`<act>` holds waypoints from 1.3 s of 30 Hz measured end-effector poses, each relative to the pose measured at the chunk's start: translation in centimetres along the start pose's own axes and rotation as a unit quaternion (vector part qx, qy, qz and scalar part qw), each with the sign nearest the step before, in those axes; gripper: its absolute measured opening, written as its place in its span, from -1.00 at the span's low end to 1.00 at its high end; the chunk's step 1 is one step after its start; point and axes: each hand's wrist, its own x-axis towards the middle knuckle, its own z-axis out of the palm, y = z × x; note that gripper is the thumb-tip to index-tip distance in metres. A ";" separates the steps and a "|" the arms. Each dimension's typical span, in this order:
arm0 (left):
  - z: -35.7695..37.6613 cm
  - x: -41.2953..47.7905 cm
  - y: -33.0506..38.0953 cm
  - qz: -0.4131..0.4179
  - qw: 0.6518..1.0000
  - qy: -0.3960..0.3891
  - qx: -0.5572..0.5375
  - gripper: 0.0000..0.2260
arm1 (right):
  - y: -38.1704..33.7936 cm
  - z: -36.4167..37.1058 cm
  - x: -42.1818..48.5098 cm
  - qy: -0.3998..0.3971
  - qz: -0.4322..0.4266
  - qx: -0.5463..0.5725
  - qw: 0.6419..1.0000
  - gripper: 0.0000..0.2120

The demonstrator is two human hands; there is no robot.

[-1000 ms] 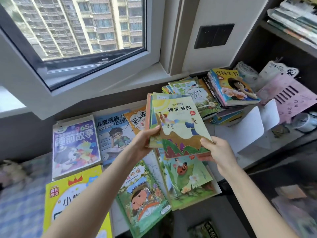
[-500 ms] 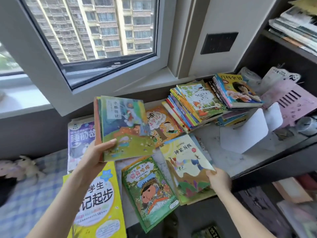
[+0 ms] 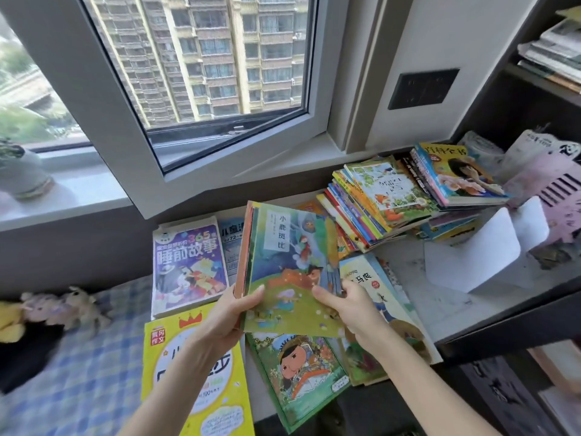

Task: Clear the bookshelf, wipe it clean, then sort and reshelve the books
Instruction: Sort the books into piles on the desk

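Observation:
I hold a thin stack of picture books, green deer cover on top, above the ledge. My left hand grips its lower left corner, thumb on the cover. My right hand pinches the top book's lower right edge. Flat below lie a book with a round-faced child, a pale book with a yellow sun, a yellow workbook, a purple bedtime-story book and a blue comic book. A slanted pile of books sits further right on the shelf surface.
White bookends stand right of the books, a pink slotted panel behind them. Papers fill the upper shelf. The window frame rises behind. Plush toys lie on a blue checked bedsheet at left.
My right hand left the sun-cover book lying on the pile and came up to the stack. My left hand brought the stack right, toward the middle.

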 end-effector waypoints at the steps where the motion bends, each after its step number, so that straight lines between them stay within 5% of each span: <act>1: 0.2 -0.1 0.0 0.005 1.000 0.002 -0.007 -0.43 | 0.4 -0.3 -0.1 0.009 -0.001 0.024 1.000 -0.62; 8: -0.4 0.1 0.2 -0.025 0.998 0.036 -0.033 -0.66 | 2.8 -6.7 -0.1 0.122 0.027 0.096 0.988 -0.88; 14: -1.3 -0.4 0.7 -0.026 0.997 0.044 -0.065 -0.77 | 5.8 -11.7 3.1 0.166 0.038 -0.149 0.974 -0.84; 16: -1.3 -0.6 1.0 -0.023 0.996 0.043 -0.070 -0.79 | 6.4 -11.9 3.9 0.172 0.088 -0.309 0.931 -0.73; 18: -1.4 -0.8 1.1 -0.019 0.997 0.038 -0.067 -0.79 | 6.5 -11.5 4.2 0.195 0.129 -0.518 0.823 -0.56; 19: -1.3 -0.9 1.2 -0.017 0.997 0.034 -0.065 -0.80 | 6.0 -10.9 4.1 0.216 0.105 -0.589 0.771 -0.51; 20: -1.2 -1.0 1.2 -0.014 0.998 0.029 -0.060 -0.81 | 5.1 -9.9 3.9 0.238 0.063 -0.598 0.763 -0.48; 21: -1.2 -1.0 1.2 -0.011 0.998 0.026 -0.055 -0.80 | 4.1 -8.6 3.8 0.241 0.014 -0.553 0.798 -0.47; 22: -1.0 -1.1 1.2 -0.010 0.998 0.022 -0.051 -0.77 | 2.8 -7.0 3.3 0.211 -0.023 -0.433 0.876 -0.46; 23: -0.8 -1.1 1.2 -0.009 0.999 0.018 -0.047 -0.73 | 1.4 -5.5 2.6 0.143 -0.025 -0.270 0.952 -0.47; 24: -0.6 -1.0 1.0 -0.008 0.999 0.016 -0.042 -0.71 | 0.3 -3.9 2.1 0.064 -0.008 -0.142 0.988 -0.51; 26: -0.2 -0.9 0.6 -0.002 0.999 0.010 -0.032 -0.68 | 0.1 -2.0 1.6 -0.006 -0.021 -0.094 0.995 -0.67; 30: 0.4 -0.7 0.0 -0.004 1.000 -0.003 -0.027 -0.64 | 1.7 -1.9 1.9 0.093 -0.088 -0.119 0.985 -0.54; 35: 0.1 -0.3 -0.5 -0.008 0.999 0.005 -0.035 -0.60 | 1.9 -5.3 1.6 0.128 -0.075 -0.048 0.988 -0.93; 39: -0.2 0.1 -1.0 -0.025 0.998 0.013 -0.052 -0.84 | 2.8 -10.0 3.8 0.192 -0.030 -0.085 0.977 -0.83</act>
